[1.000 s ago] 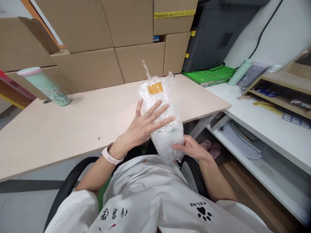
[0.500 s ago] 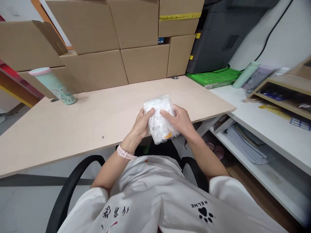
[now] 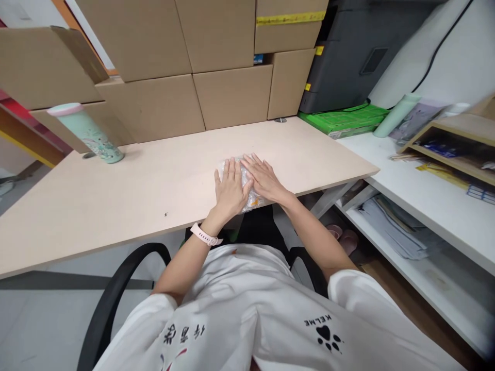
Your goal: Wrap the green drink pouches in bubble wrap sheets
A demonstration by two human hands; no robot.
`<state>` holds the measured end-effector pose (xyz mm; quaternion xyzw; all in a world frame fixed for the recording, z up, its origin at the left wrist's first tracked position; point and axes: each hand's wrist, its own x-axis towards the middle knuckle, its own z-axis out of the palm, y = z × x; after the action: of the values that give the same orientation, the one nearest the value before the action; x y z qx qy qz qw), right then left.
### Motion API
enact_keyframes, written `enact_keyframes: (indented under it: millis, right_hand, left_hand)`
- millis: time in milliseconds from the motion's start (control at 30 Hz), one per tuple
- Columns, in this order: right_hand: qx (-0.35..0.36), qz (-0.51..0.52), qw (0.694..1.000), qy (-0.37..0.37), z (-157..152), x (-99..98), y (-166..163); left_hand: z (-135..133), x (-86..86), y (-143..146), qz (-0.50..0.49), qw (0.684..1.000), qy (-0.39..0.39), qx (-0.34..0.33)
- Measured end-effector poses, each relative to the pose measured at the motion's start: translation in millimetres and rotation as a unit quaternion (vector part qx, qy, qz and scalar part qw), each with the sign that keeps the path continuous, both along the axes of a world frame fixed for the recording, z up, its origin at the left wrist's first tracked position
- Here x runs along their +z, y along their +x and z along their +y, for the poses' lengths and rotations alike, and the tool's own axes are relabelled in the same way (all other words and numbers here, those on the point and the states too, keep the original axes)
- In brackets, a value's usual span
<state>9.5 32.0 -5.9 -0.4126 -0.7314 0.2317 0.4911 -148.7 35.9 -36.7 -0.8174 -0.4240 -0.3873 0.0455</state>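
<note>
A flattish packet of clear, crinkled plastic wrap [image 3: 250, 199], glossy and puckered, lies beneath both palms at the table's front edge, a small orange patch [image 3: 254, 202] showing nearer the body than the fingers. The left hand [image 3: 231, 188] presses flat on it, its fingers straight and slightly apart, the thumb angled toward the other hand. The right hand [image 3: 265, 178] also lies flat, fingers lightly fanned, pointing away and leftward; neither grips. Under the packet spreads the smooth, pale wood-look table [image 3: 154, 180]. Behind the left fingers, a soft pink strap [image 3: 205, 234] circles the wrist. Well left of them leans into view a mint cylindrical tumbler [image 3: 91, 133] with a pink rim. Beyond all the fingertips stand matte brown cardboard boxes [image 3: 162, 108], square-edged and stacked.
</note>
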Motion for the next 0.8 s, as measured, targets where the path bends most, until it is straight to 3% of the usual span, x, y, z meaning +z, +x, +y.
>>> enact_keyframes:
  millis: [333, 467, 633, 733, 800]
  right_hand:
    - [-0.026, -0.071, 0.997, 0.001, 5.1, -12.8, -5.1]
    - [-0.032, 0.004, 0.999, -0.001, 6.7, -17.6, -1.7]
    - [-0.149, 0.141, 0.975, -0.080, 6.3, -24.0, 7.4]
    - [-0.164, 0.113, 0.976, -0.087, 3.0, -24.3, 7.2]
    - [-0.158, 0.090, 0.980, -0.079, -1.4, -19.9, 5.0]
  left_hand:
    - [6.4, -6.9, 0.4, -0.046, 0.996, -0.070, -0.005]
    - [1.7, 0.4, -6.0, -0.145, 0.984, -0.089, -0.052]
    - [-8.1, 14.0, -19.6, -0.291, 0.951, -0.088, 0.051]
    - [-12.2, 20.0, -19.6, -0.267, 0.945, -0.170, 0.086]
    - [-15.7, 23.5, -17.9, -0.241, 0.950, -0.178, 0.086]
